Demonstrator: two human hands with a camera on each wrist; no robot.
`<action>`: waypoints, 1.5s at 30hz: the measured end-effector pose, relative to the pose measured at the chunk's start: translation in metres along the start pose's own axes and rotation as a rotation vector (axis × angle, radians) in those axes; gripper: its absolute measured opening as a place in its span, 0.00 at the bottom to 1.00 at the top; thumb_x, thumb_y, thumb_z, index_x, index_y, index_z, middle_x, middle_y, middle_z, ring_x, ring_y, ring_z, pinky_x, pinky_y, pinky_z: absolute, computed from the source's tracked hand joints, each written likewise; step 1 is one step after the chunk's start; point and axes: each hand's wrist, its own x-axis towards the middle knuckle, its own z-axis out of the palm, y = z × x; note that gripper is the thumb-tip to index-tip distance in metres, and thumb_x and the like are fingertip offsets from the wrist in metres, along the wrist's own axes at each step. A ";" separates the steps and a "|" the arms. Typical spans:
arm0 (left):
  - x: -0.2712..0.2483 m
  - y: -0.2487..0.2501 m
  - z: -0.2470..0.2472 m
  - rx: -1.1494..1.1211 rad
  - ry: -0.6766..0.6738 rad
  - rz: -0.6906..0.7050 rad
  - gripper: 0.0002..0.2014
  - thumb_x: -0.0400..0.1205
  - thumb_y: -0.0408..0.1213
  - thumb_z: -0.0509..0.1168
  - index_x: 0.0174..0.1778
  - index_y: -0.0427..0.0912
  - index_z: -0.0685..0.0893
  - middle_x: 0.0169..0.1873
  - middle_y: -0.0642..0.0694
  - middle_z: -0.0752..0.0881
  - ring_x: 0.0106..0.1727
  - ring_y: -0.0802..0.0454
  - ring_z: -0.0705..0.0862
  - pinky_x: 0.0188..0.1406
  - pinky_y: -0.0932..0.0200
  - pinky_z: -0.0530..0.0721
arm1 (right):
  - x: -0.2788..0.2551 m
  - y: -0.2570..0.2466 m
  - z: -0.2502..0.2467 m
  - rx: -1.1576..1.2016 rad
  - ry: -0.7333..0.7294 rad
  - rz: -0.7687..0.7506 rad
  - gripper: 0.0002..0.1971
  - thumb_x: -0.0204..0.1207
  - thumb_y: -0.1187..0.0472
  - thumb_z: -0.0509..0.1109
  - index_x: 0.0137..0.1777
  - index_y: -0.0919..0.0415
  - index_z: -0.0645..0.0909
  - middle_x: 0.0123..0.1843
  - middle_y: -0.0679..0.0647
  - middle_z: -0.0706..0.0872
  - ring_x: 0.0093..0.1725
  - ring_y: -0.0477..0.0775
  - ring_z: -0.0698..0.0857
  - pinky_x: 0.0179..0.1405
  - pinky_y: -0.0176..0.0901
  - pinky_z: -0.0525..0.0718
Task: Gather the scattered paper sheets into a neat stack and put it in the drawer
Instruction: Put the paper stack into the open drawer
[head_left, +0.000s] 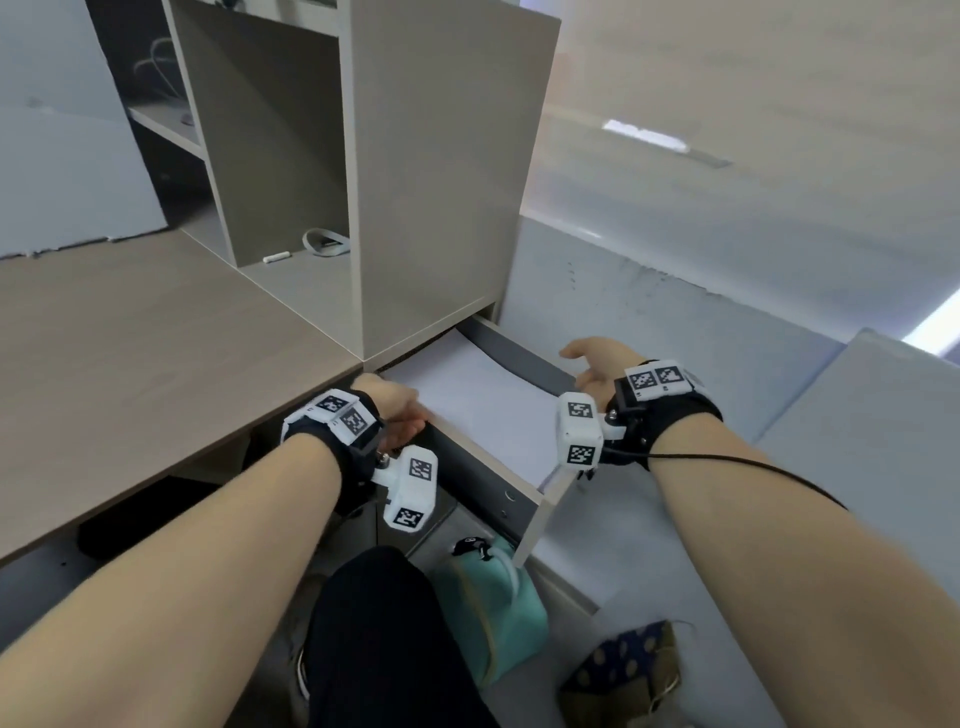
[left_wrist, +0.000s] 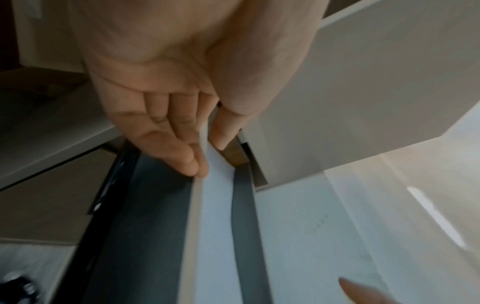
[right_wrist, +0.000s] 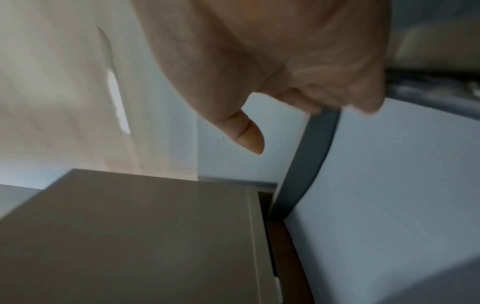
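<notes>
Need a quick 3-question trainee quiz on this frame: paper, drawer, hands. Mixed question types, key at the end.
1. True or false: the paper stack already lies inside the open drawer.
2. Multiple choice: what does the left hand do? A) rests flat on the desk B) pinches the near edge of the paper stack between thumb and fingers C) holds the drawer front
3. Fill in: the right hand is at the drawer's ____ wall, thumb sticking out free.

Key: 1 true; 2 B; 3 right (the grey side wall; its fingertips are at the top edge, but blur hides whether they grip anything).
</notes>
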 end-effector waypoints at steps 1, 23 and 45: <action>-0.006 0.007 -0.005 -0.026 0.011 0.064 0.10 0.88 0.36 0.66 0.51 0.31 0.84 0.34 0.38 0.90 0.26 0.49 0.86 0.19 0.60 0.84 | -0.003 -0.002 -0.009 -0.001 0.042 -0.014 0.20 0.74 0.57 0.72 0.61 0.69 0.78 0.62 0.65 0.83 0.50 0.64 0.84 0.51 0.57 0.85; -0.055 0.111 -0.070 0.282 0.168 0.840 0.11 0.84 0.44 0.70 0.58 0.42 0.86 0.52 0.43 0.91 0.53 0.43 0.91 0.58 0.41 0.90 | -0.001 0.014 0.012 0.312 -0.062 0.018 0.27 0.68 0.51 0.74 0.64 0.60 0.71 0.59 0.65 0.81 0.58 0.70 0.87 0.55 0.72 0.84; -0.037 0.117 -0.086 0.094 -0.129 0.804 0.13 0.83 0.31 0.72 0.63 0.41 0.84 0.55 0.43 0.92 0.54 0.48 0.93 0.51 0.53 0.92 | 0.065 -0.033 0.144 0.643 -0.305 -0.092 0.36 0.77 0.46 0.68 0.84 0.49 0.62 0.84 0.58 0.66 0.81 0.59 0.67 0.66 0.65 0.76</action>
